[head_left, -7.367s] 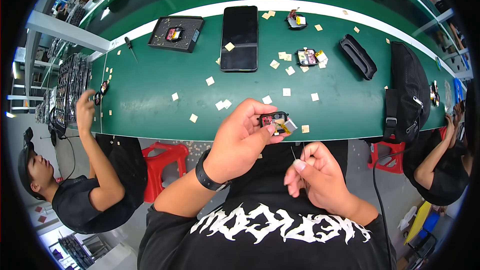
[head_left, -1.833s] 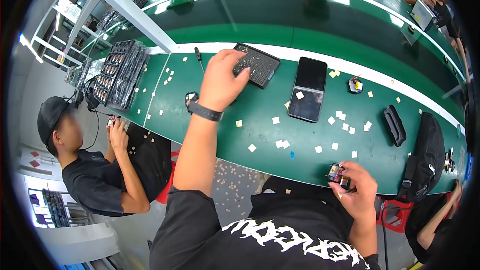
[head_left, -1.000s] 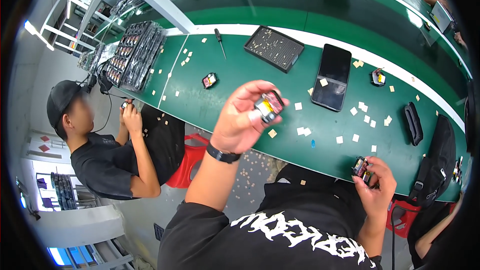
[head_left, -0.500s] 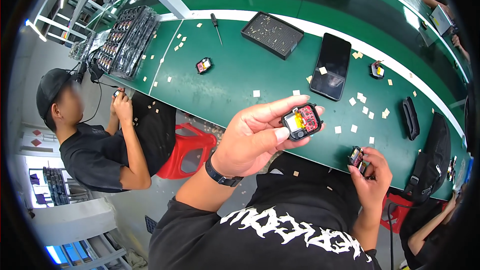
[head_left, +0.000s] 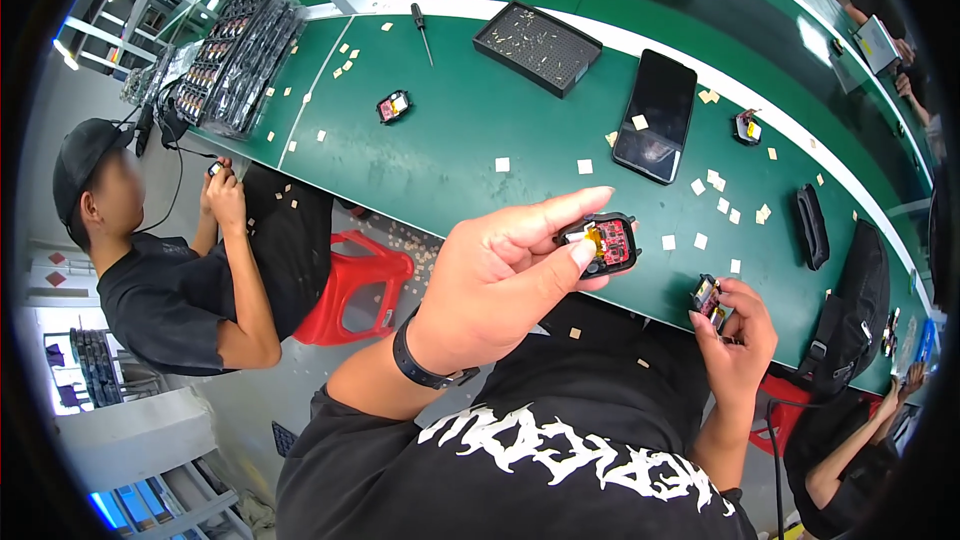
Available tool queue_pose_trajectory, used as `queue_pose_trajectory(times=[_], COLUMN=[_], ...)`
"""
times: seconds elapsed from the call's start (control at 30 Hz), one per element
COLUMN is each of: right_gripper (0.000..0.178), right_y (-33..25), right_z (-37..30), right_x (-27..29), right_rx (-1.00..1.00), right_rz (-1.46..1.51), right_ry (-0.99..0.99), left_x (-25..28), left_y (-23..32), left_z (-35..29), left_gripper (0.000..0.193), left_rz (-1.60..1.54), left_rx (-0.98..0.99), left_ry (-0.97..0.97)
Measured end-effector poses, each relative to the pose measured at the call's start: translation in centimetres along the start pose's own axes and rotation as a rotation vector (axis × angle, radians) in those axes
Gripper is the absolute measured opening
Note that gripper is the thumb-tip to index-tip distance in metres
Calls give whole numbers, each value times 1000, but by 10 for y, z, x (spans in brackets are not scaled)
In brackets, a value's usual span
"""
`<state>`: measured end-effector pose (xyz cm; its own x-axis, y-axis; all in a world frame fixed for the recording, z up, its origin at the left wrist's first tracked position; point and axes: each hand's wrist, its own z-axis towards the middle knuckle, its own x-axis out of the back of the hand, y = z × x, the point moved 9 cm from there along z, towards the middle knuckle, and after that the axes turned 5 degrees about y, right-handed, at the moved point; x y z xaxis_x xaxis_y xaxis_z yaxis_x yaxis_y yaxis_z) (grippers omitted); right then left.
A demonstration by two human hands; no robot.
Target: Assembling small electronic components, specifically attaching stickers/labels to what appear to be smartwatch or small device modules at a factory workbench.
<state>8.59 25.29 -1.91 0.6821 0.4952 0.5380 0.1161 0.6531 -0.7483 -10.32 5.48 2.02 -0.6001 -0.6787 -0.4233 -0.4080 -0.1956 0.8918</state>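
My left hand (head_left: 505, 290), with a dark band on its wrist, holds an open black device housing (head_left: 617, 245) above the table's front edge. Inside it show a red circuit board and yellow tape. The thumb lies over the housing's pale part, partly hiding it, and the index finger stretches out behind. Lower and to the right, my right hand (head_left: 738, 335) grips a second open black housing (head_left: 705, 300) between thumb and fingers. That one is tilted, showing some red and yellow; the fingers hide the rest.
On the green table (head_left: 450, 175) lie a screwdriver (head_left: 422, 35), a black tray (head_left: 540, 45) of small bits, a black tablet (head_left: 655, 115), two more open housings (head_left: 394, 107) (head_left: 746, 127) and scattered pale squares (head_left: 669, 242). A bag (head_left: 850, 310) rests right; a co-worker (head_left: 165, 250) sits left.
My left thumb has slid further over the housing's pale part, which is now mostly covered. The housing is turned slightly. My right hand keeps its grip; the whole view has shifted a little.
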Motion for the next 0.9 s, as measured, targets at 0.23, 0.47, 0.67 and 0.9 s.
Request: queue_pose_trajectory(times=[0.23,0.47,0.67,0.9], right_gripper=[39,39,38,37], right_y=[2,4,6,10], right_z=[-4,-5,-5,-6], right_x=[-1,-1,-1,-2], right_rx=[-13,-29,-55,-95], right_rz=[-2,-1,8,20], right_ry=[-1,6,11,19], left_x=[2,-1,2,2], left_y=[8,10,-2,-10], left_z=[-10,-18,-11,-9], left_gripper=[39,38,38,36], left_rz=[152,193,-19,-4], left_rx=[-65,-18,217,241], left_ry=[46,41,2,21])
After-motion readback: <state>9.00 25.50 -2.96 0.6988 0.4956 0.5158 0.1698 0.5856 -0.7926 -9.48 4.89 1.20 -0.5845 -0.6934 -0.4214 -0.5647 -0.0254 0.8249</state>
